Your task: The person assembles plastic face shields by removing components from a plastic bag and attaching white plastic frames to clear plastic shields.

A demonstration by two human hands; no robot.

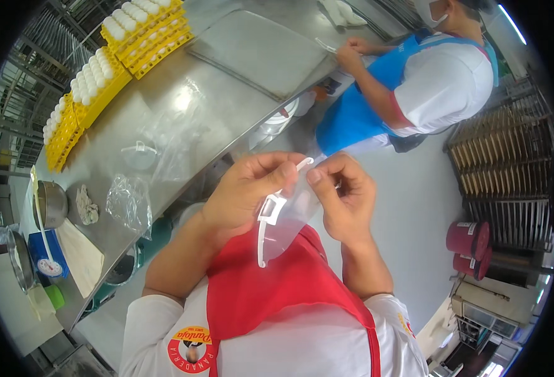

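Before the red cloth apron (258,276), the left hand (252,188) grips a curved white plastic strip (270,210) fixed along a clear, flexible plastic shield (286,232). The strip's long axis slants from a hooked upper-right end, between the two hands, to a lower-left end hanging free below the left hand. The right hand (347,198) is nearer the shield's right edge, thumb and forefinger close together beside that hook; whether they pinch the film cannot be told. Farther left, on the steel tabletop (182,125), lie a crumpled clear plastic bag (129,204) and a similar white-stripped clear shield (140,157). Beyond stand yellow plastic trays (104,103) of white eggs and a co-worker in a blue apron (365,110).
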